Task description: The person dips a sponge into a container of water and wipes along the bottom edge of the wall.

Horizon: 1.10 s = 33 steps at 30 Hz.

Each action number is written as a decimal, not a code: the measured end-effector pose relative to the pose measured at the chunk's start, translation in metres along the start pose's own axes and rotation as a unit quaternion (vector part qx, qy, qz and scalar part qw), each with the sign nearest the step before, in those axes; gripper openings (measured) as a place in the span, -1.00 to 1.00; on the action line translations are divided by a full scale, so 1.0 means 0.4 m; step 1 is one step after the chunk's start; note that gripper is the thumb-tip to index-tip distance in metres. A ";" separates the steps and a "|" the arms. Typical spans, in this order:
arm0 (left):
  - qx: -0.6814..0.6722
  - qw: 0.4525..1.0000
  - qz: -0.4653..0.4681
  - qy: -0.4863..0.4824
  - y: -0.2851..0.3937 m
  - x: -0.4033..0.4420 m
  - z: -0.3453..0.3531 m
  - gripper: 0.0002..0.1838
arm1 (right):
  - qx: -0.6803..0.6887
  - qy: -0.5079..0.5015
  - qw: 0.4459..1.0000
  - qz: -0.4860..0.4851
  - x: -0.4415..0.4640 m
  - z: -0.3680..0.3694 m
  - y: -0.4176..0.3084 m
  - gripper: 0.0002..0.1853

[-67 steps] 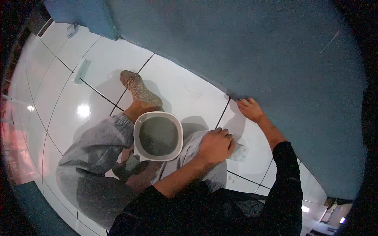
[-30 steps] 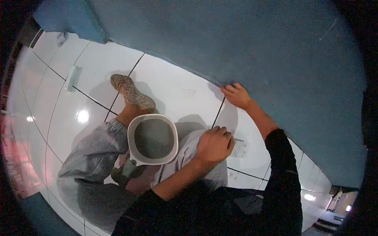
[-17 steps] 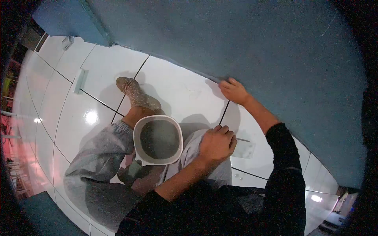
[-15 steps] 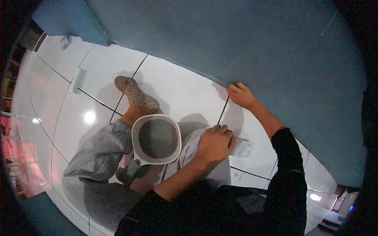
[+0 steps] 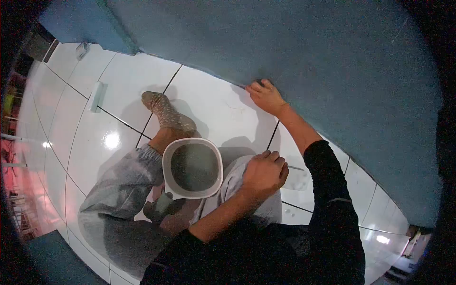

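Wall, one: blue-gray [image 5: 294,42], matte and flat, with one pale scratch at far right; a raised section juts out at its upper left end.
Floor, one: white glazed tiles [image 5: 213,95], square-cut, glossy, with dark joints; its far edge runs along the foot of the wall.
Top, one: black cloth [image 5: 251,256], long-sleeved.
Trousers, one pair: gray soft cloth [image 5: 118,218], wrinkled, gathered at the ankle.
Tub, one: white, seemingly plastic [image 5: 194,194], square with rounded corners and a small tab at one corner; gray contents inside; placed between the bent legs, away from the floor's wall edge.
Hands, two. Left hand [image 5: 266,172]: fingers curled over the gray-clad knee, just beside the tub; cannot tell whether anything is gripped. Right hand [image 5: 266,97]: fingers bent against the foot of the wall at the floor's edge; cannot tell whether anything is held.
Sock, one: brown knit with pale dots [image 5: 164,111], near the tub.
Flat piece, one: pale, translucent [image 5: 297,180], just beyond the left hand.
Bar, one: white, long and narrow [image 5: 95,97], on the floor at left.
Packet, one: small, clear-looking [image 5: 82,51], near the floor's upper left corner.
Drops or beads, two visible: clear, round [image 5: 290,213].
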<state>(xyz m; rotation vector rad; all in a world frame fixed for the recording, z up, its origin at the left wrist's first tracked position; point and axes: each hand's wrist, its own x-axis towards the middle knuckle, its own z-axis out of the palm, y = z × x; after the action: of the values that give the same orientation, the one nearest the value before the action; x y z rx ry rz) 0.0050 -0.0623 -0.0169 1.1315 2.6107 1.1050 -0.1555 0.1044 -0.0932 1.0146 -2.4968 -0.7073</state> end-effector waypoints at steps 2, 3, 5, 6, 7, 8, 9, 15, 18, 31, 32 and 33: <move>0.006 1.000 -0.005 -0.002 -0.005 -0.002 0.001 -0.76 | 0.006 0.020 1.000 0.021 -0.021 -0.004 0.004 -0.72; 0.009 1.000 -0.007 -0.001 -0.006 0.000 0.003 -0.75 | 0.005 0.020 1.000 0.018 -0.050 -0.002 0.009 -0.72; 0.004 1.000 -0.006 0.006 -0.005 0.000 0.005 -0.76 | -0.007 -0.025 0.999 0.028 -0.152 -0.008 0.013 -0.71; 0.001 1.000 -0.006 0.010 -0.004 -0.001 0.008 -0.76 | -0.003 -0.022 0.999 0.037 -0.213 -0.011 0.015 -0.70; -0.004 1.000 -0.004 0.011 0.000 -0.001 0.009 -0.76 | 0.002 -0.018 0.999 0.047 -0.275 -0.016 0.017 -0.69; -0.002 1.000 -0.010 0.006 0.004 -0.001 0.008 -0.76 | -0.001 -0.022 0.999 0.046 -0.335 -0.025 0.016 -0.69; 0.000 1.000 -0.016 0.001 0.005 -0.002 0.009 -0.76 | 0.001 -0.061 0.997 0.056 -0.391 -0.035 0.012 -0.69; -0.005 1.000 -0.002 -0.002 0.006 -0.003 0.024 -0.76 | -0.011 -0.070 0.997 0.042 -0.337 -0.034 0.022 -0.68; 0.007 1.000 -0.001 0.002 0.004 -0.002 0.017 -0.77 | 0.000 -0.031 0.999 0.032 -0.209 -0.002 0.013 -0.69; 0.003 1.000 -0.008 -0.002 0.000 -0.001 0.020 -0.75 | -0.031 -0.065 0.995 0.062 -0.383 -0.039 0.007 -0.74; 0.003 1.000 -0.008 -0.002 0.003 -0.002 0.020 -0.75 | -0.033 -0.068 0.995 0.062 -0.381 -0.037 0.008 -0.74; 0.004 1.000 -0.008 -0.003 0.007 -0.003 0.019 -0.74 | -0.025 -0.071 0.996 0.053 -0.373 -0.032 0.012 -0.73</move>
<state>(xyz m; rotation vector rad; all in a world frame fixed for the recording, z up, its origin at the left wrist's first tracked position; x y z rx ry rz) 0.0100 -0.0573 -0.0209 1.1117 2.6182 1.0873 -0.0503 0.2107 -0.0998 0.8354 -2.6167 -0.8304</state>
